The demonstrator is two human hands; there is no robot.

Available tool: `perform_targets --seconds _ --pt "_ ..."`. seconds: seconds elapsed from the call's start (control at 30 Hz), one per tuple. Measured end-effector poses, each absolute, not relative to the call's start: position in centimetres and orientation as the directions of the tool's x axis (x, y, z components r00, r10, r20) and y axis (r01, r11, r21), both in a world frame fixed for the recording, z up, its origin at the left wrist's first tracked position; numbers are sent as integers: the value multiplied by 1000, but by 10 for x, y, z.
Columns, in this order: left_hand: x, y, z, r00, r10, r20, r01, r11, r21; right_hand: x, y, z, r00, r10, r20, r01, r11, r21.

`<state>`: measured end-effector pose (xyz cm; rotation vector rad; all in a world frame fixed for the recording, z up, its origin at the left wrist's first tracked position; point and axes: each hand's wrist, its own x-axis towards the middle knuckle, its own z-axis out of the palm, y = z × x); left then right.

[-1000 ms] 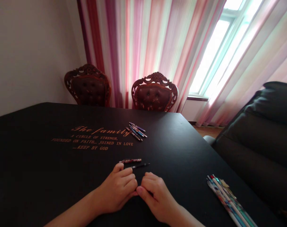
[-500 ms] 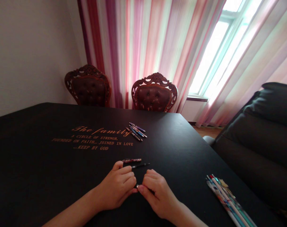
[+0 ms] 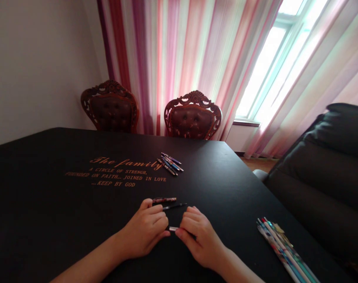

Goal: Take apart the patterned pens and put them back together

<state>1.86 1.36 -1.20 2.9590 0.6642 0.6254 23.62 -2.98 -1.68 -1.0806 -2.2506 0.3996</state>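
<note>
My left hand (image 3: 146, 231) is closed, its fingers curled with the thumb pressed against them. Opposite it, my right hand (image 3: 201, 235) pinches a thin, pale, shiny pen part (image 3: 173, 228) between thumb and fingers. This part bridges the small gap between the hands, and its left end meets my left fingertips. Most of its length is hidden by the fingers. Just beyond my left hand lie a dark patterned pen barrel (image 3: 166, 200) and a slim dark pen refill (image 3: 176, 206), both partly covered by that hand.
Farther back on the black table (image 3: 78, 224) lies a small pile of pens (image 3: 169, 163). More long pens (image 3: 286, 251) lie at the right edge. Two carved chairs (image 3: 193, 118) stand behind the table, and a black leather seat (image 3: 323, 169) is at the right.
My hands have drawn slightly apart, the right one moving a little to the right. More of the pale pen part now shows between them. The other pens have not moved.
</note>
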Motion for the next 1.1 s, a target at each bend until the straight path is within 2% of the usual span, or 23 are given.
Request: perform_targets --seconds 0.27,0.47,0.53,0.63,0.83,0.97,1.1 --pt "18 14 -12 809 437 394 390 -900 197 246 -29 -9 -502 735 456 611 675 -414" --pt "13 19 -3 724 572 385 513 -820 254 268 -12 -16 -187 782 595 686 537 -491" --pt "14 19 -2 720 576 386 516 -817 257 272 -6 -19 -186 787 588 693 529 -489" --pt "15 19 -5 721 567 398 507 -824 253 269 -4 -21 -270 807 524 696 540 -473" --pt "13 23 -13 671 637 379 566 -771 293 263 -9 -22 -319 848 424 743 502 -444" --pt "9 29 -16 570 705 422 584 -709 395 268 -3 -27 -253 853 457 697 488 -526" --pt "-1 47 -23 309 836 453 571 -544 615 285 11 -37 20 889 458 529 379 -759"
